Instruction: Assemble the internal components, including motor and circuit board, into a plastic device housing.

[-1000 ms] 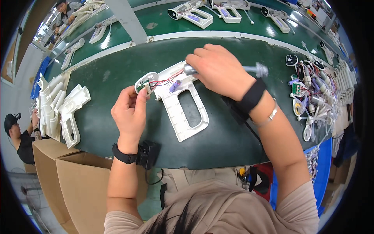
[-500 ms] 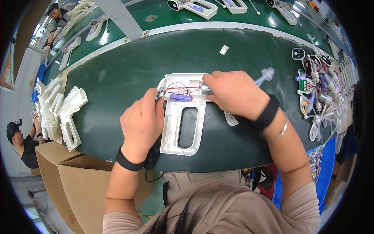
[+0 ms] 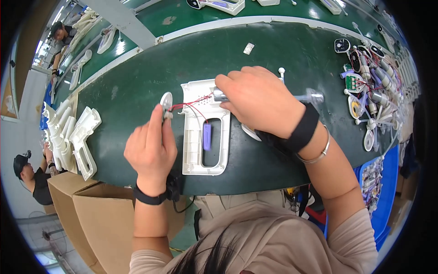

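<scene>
A white plastic housing half (image 3: 186,153) with a looped handle lies on the green bench in front of me. To its left, my left hand (image 3: 152,153) pinches a small round white disc-shaped part (image 3: 166,101) from which red wires run. My right hand (image 3: 258,100) is closed around a silver cylindrical motor (image 3: 220,94) over the housing's upper right. From beyond that hand sticks out a shaft with a clear plastic tip (image 3: 315,96). A purple battery-like block (image 3: 207,136) hangs on red wires over the handle opening. My right fingers hide part of the motor.
Several white housing shells (image 3: 83,141) are stacked at the left, beside an open cardboard box (image 3: 102,217). At the right lies a heap of wired motor assemblies (image 3: 369,86), above a blue bin (image 3: 388,192). A small white piece (image 3: 248,48) sits toward the back. Other people are at the left.
My left hand has moved left with the disc part, stretching the wires away from the housing. The purple block has come out of its place and now lies over the handle opening.
</scene>
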Demonstrator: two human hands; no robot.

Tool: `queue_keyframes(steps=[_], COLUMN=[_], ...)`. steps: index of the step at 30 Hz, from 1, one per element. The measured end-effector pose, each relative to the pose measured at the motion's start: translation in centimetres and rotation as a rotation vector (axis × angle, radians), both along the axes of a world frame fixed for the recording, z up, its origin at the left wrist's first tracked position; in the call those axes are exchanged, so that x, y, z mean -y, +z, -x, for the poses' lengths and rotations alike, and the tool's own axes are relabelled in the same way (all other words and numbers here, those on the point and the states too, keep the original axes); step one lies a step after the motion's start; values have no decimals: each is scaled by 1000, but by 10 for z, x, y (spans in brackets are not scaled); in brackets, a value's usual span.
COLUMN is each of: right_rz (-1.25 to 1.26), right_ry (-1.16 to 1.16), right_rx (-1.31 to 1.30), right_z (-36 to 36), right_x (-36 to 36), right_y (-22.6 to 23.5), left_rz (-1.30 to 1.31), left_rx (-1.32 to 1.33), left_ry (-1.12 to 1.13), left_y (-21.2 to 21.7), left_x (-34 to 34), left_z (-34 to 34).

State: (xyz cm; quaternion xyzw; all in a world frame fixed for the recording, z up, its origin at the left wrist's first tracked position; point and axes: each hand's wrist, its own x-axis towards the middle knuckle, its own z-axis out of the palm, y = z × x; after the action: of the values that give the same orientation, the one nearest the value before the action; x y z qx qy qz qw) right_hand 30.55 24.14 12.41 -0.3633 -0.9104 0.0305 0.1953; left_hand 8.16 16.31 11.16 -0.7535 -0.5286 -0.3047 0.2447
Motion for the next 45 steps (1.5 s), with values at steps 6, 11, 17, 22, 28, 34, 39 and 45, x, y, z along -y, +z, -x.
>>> queue_keyframes(steps=[6, 11, 17, 22, 28, 34, 39, 45], right_rz=[76, -58, -59, -37, -48, 73, 84, -37], right_ry=[-107, -87, -113, -84, -87, -100, -102, -92], right_rx=[76, 30, -44, -102, -121, -18, -28, -148], right_z=[10, 9, 4, 3, 3, 3, 2, 3], right_x=[-7, -5, -7, -8, -7, -6, -5, -8], right_y=[-22, -30, -39, -41, -42, -36, -36, -46], left_rz=[197, 200, 252, 274, 157, 241, 298, 534], left_rx=[-163, -136, 7, -31, -63, -58, 38, 247], left_ry=[84, 74, 21, 58, 25, 77, 73, 8], left_y=[-4, -19, -21, -19, -19, -17, -22, -23], left_x=[-29, -41, -42, -38, -36, -36, -36, -35], left_z=[-2, -2, -3, -8, -10, -11, -3, 10])
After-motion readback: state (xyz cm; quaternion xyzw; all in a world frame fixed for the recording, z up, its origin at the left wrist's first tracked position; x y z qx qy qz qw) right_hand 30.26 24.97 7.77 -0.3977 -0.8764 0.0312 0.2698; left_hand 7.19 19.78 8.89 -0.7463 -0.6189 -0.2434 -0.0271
